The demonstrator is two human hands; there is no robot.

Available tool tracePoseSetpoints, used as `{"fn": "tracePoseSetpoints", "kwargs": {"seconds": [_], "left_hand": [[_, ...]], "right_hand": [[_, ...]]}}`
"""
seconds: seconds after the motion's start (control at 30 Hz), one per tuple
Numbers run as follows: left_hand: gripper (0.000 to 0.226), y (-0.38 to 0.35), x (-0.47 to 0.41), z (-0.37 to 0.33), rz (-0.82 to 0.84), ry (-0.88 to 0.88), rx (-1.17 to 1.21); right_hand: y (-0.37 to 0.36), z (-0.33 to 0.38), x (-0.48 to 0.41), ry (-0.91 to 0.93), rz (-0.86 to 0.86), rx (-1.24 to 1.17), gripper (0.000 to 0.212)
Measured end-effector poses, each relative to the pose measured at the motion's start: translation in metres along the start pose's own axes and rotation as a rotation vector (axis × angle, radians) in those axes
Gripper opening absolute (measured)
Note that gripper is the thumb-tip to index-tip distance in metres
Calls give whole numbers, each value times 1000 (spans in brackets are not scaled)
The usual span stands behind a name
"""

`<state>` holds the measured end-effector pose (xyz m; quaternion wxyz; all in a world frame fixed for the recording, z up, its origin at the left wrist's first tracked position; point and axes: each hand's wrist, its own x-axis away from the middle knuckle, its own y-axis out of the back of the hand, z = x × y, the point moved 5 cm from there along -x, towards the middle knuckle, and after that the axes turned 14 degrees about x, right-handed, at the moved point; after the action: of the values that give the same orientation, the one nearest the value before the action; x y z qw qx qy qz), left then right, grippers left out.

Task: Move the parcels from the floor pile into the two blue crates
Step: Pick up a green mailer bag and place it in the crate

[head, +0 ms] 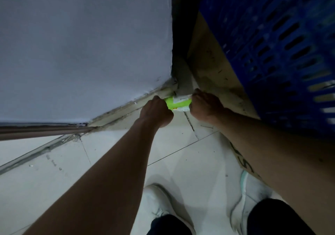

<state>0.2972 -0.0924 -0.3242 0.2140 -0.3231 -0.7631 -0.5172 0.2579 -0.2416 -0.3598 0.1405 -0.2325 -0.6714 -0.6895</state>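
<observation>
A small bright green parcel (178,103) with a white label lies low in the floor corner where the wall meets a cardboard box. My left hand (156,111) grips its left end and my right hand (204,105) grips its right end, both with curled fingers. Only the middle strip of the parcel shows between the two fists. A blue slotted crate (282,50) fills the upper right, resting on the cardboard box. No other parcel is in view.
A pale wall (81,44) stands on the left, with a baseboard and a metal rail (41,130) along it. The brown cardboard box (213,60) stands under the crate. My white shoes (159,202) stand on the light tiled floor below.
</observation>
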Motion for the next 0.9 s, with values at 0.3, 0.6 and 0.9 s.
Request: {"fn": "tracePoseSetpoints", "kwargs": {"seconds": [0.3,0.6,0.9], "left_hand": [[37,104,131,-55,41,8,-51],[45,226,287,-120,79,-84,15],[50,332,396,-186,-98,-111,376]], "right_hand": [[115,9,131,-3,115,-76,31],[284,-11,268,9,88,-251,29],[458,-42,370,30,-46,-366,33]]}}
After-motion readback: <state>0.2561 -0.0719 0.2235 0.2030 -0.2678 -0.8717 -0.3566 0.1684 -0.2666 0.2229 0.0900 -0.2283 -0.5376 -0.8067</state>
